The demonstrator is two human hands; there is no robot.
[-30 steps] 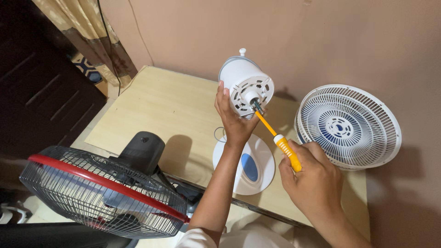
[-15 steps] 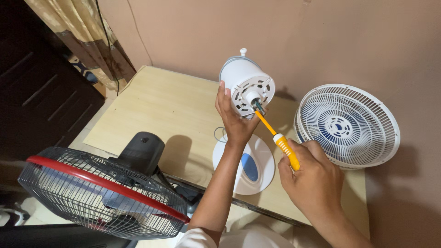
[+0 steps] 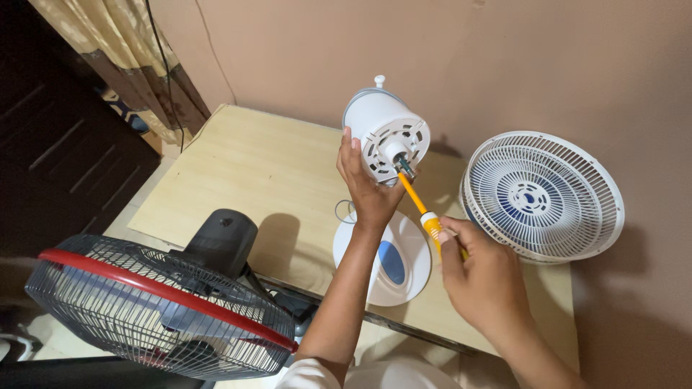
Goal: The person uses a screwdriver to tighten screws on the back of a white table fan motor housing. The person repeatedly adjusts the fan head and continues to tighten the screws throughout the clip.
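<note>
While the left hand [image 3: 369, 189] wraps its fingers around the underside of the white cylindrical plastic fan motor housing [image 3: 386, 132], steadying it upright on its stand, the right hand [image 3: 484, 275] is closed around the handle of a yellow-shafted screwdriver [image 3: 422, 210] with a white collar. The tool's tip sits at the front face of the housing, just beside the short central shaft [image 3: 396, 152] (whether it is seated in a screw head is too small to tell). The motor housing stands near the middle of the pale wooden tabletop [image 3: 252, 169], over its round white base with a blue oval panel [image 3: 384, 258].

As a judgement of progress: the fan is already well stripped — neither guard nor blade is on the motor. The round white plastic grille [image 3: 542, 196] leans against the beige wall to the right, well apart from the housing, with something blue showing through its centre. What seems left is the work on the housing face itself, which is intact and closed.

A second, black wire-caged fan with a red rim [image 3: 155, 310] stands at the lower left, untouched by either hand. Only 1 tool is in view.
</note>
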